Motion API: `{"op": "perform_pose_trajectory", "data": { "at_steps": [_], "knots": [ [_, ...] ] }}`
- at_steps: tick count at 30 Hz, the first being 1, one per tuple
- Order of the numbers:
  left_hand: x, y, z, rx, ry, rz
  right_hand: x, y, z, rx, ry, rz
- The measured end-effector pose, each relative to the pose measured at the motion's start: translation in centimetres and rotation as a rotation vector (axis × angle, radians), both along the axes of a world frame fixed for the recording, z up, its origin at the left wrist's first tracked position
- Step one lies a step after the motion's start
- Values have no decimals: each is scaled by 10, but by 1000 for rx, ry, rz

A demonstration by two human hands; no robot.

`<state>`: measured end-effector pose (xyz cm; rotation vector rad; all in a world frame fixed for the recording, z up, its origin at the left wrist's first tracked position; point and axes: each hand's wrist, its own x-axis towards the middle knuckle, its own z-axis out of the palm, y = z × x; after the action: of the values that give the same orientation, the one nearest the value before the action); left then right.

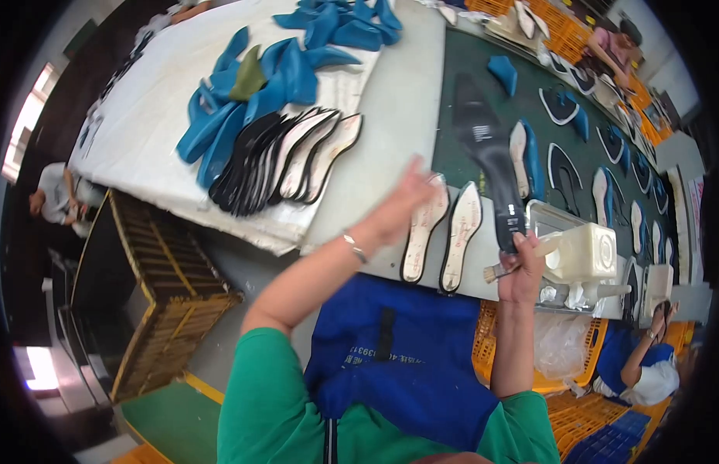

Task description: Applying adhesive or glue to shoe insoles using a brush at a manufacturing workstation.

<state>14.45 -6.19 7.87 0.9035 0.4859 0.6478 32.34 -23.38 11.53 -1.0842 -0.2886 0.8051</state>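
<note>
My right hand [523,271] grips the heel end of a long black shoe insole [495,162], raised over the green belt and blurred at its far end. A brush [495,272] is also held in that hand, its pale bristles pointing left. My left hand [404,203] is smeared by motion at the upper part of a white-faced insole with black edges [419,243]; whether it touches it I cannot tell. A second white-faced insole [459,243] lies just to its right, near the table's front edge.
Stacked black and white insoles [282,162] and blue shoe lasts [282,77] lie on the white-covered table [151,124]. More lasts and shoe parts sit on the green belt [475,62]. A cream container [584,254] stands right of my right hand. Other people work nearby.
</note>
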Motion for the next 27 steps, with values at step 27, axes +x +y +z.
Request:
{"op": "perform_pose_trajectory", "data": {
  "at_steps": [27],
  "knots": [
    [-100, 14, -47, 429, 373, 557, -29, 56, 7, -96, -1510, 178]
  ]
}}
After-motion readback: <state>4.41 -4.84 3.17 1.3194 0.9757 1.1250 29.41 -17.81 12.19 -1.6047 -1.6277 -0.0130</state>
